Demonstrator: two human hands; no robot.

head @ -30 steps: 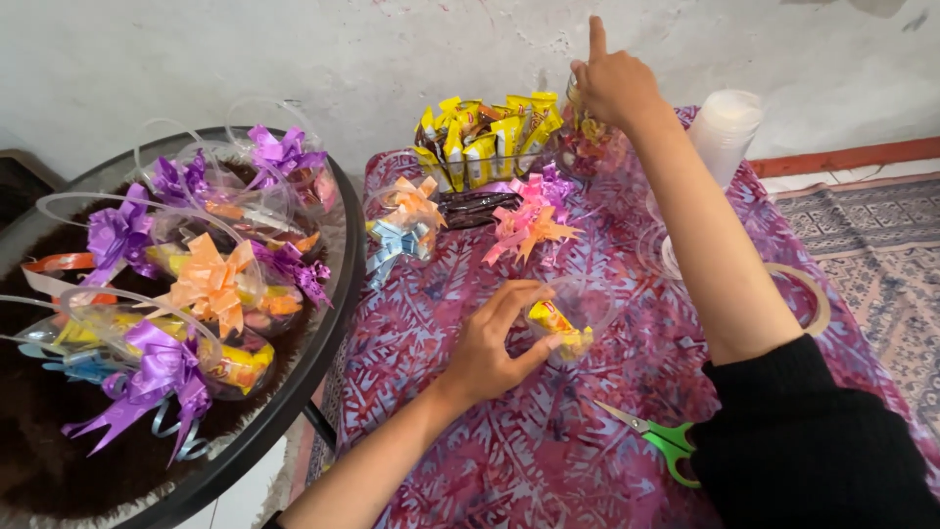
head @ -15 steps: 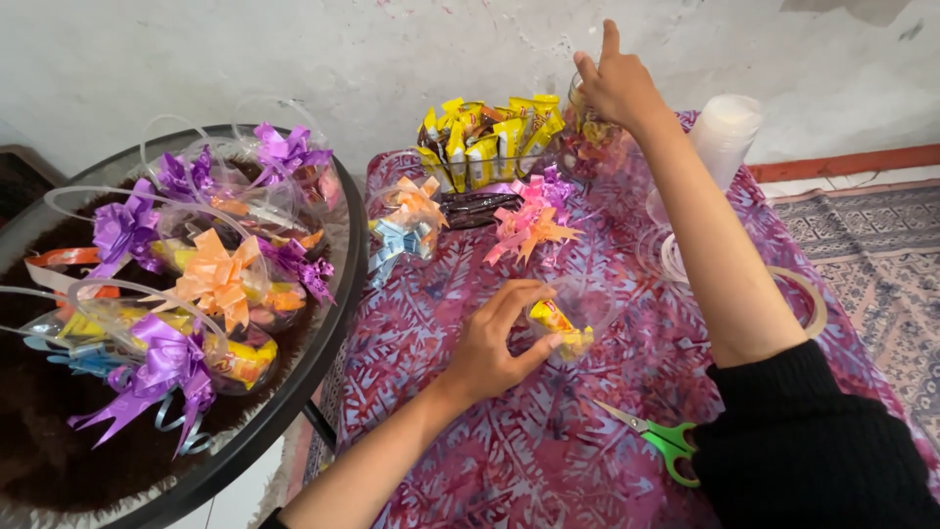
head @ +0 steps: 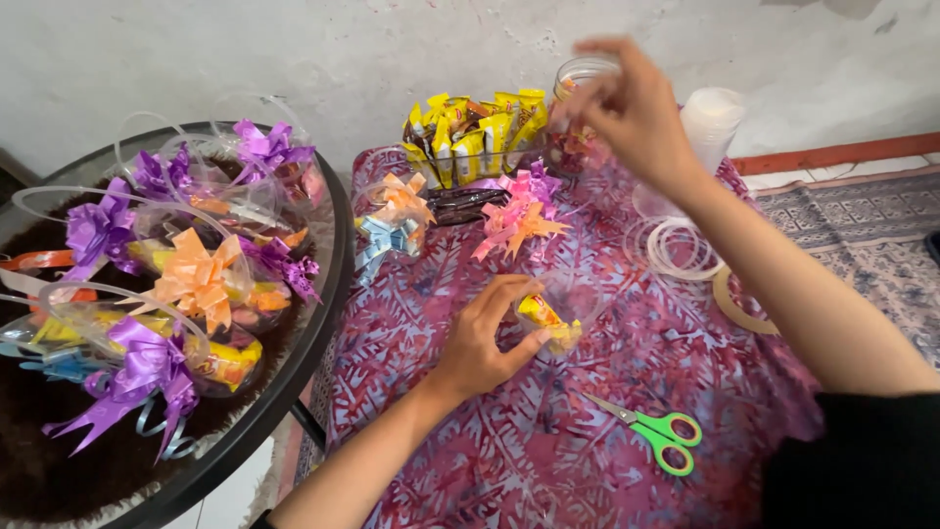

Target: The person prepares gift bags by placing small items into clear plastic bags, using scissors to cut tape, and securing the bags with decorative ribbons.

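On the counter (head: 548,460), spread with a purple and red patterned cloth, the left hand (head: 485,343) curls around a clear plastic cup (head: 568,313), thumb and fingers closed on its near side. A yellow snack packet (head: 541,315) already sits inside the cup, which rests on the cloth near the middle.

The right hand (head: 636,113) has changed most. A second ago it was raised at the back with one finger pointing straight up; now the fingers are bunched together and turned downward at the mouth of the glass jar (head: 578,118) against the wall. The hand is blurred, so whether it pinches anything cannot be told. That shift suggests something from the jar is being fetched for the cup held in the left hand, which has stayed put.

Beside the jar stands a clear box of yellow packets (head: 480,127), with orange, blue and pink ribbon bows (head: 519,216) in front. Green scissors (head: 656,431) lie nearer the person. To the left, a round black tray (head: 313,323) carries finished cups topped with bows.
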